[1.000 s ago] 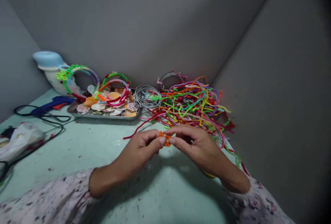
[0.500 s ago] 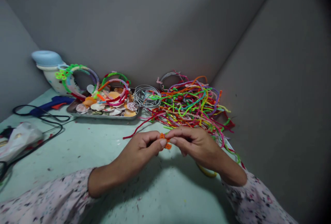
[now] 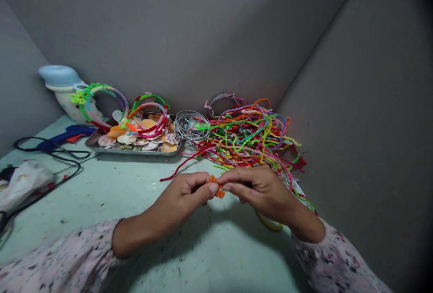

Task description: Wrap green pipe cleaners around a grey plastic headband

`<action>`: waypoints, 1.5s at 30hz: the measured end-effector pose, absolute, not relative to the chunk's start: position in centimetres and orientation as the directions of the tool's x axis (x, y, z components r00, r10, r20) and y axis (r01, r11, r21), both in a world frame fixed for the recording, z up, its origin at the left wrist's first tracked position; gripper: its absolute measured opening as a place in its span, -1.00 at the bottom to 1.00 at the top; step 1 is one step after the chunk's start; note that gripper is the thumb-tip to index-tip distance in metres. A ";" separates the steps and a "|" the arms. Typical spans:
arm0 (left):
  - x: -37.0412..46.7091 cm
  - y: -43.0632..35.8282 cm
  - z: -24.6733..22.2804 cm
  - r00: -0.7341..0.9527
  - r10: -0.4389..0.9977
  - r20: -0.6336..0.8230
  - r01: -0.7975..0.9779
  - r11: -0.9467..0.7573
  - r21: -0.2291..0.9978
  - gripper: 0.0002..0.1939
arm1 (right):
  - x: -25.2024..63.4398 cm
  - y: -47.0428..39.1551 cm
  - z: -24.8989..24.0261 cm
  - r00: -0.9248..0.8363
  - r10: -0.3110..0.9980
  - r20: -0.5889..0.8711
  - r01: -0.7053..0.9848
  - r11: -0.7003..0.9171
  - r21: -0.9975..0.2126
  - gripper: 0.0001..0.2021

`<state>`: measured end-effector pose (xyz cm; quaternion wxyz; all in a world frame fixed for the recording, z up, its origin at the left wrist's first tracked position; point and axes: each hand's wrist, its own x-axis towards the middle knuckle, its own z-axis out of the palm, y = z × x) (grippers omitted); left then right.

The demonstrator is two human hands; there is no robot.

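Together left hand (image 3: 184,192), right hand (image 3: 260,188) pinch orange pipe-cleaner piece (image 3: 216,186); above table (image 3: 111,194).

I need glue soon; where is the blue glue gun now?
The blue glue gun lies at far left on the green table, beside the metal tray of shells.
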<state>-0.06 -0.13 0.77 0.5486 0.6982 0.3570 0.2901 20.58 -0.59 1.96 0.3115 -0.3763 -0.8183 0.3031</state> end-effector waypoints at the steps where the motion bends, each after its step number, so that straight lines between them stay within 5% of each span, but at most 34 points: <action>1: -0.1 -0.1 0.7 0.578 0.816 0.010 0.182 -0.141 0.973 -0.67 | 20.6 -0.6 2.0 -0.531 0.796 0.290 0.424 0.546 -0.723 -0.82; 39: -0.2 -0.5 0.4 0.639 0.768 -0.035 0.208 -0.129 0.970 -0.66 | 21.3 -0.2 2.2 -0.621 0.764 0.175 0.393 0.497 -0.774 -0.80; 45: -0.2 -0.1 0.4 0.602 0.798 -0.018 0.191 -0.123 0.974 -0.66 | 21.7 -0.2 1.7 -0.484 0.859 0.169 0.508 0.432 -0.745 -0.70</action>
